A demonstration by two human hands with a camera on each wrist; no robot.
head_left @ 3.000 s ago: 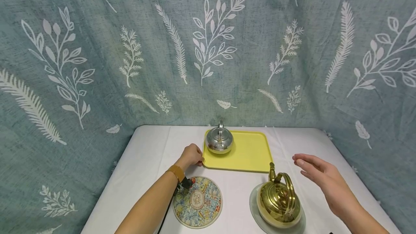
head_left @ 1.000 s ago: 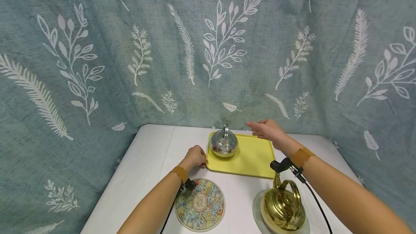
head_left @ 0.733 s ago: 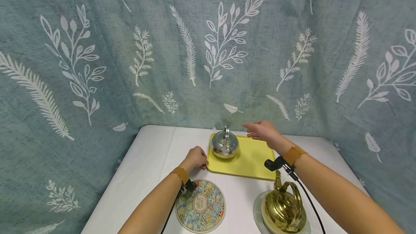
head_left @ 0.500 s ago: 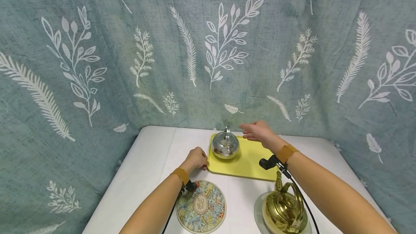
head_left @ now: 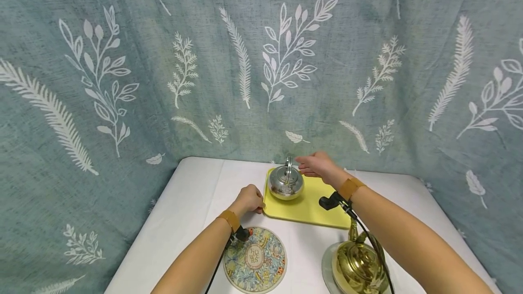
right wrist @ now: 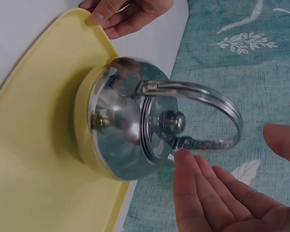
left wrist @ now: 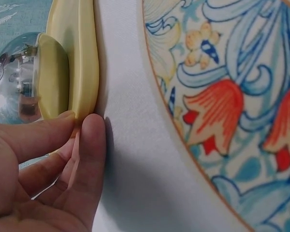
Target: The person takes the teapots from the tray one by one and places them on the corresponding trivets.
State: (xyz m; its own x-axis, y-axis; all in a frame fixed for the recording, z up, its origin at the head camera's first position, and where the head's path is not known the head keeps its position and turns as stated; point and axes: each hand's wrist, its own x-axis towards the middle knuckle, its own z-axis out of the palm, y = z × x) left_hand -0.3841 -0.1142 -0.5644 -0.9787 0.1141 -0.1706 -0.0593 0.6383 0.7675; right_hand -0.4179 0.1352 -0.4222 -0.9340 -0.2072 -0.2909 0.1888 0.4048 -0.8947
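A silver teapot [head_left: 286,183] with an upright metal handle [right wrist: 203,94] stands on the left part of a yellow tray [head_left: 302,208]. My left hand [head_left: 250,198] pinches the tray's near left corner between thumb and fingers, plain in the left wrist view [left wrist: 63,169]. Just right of the teapot hovers my right hand [head_left: 318,165]. In the right wrist view that hand [right wrist: 222,193] has its fingers extended and thumb apart, close to the handle but not around it.
A round floral trivet [head_left: 255,260] lies nearer on the white tablecloth [head_left: 196,203]. At the front right a brass teapot [head_left: 359,264] stands on a pale round plate [head_left: 328,262], partly behind my right forearm. A patterned curtain [head_left: 245,80] hangs behind.
My right hand has come from beside the brass teapot, over the tray and leftward to the silver teapot. The left hand has stayed on the tray's corner.
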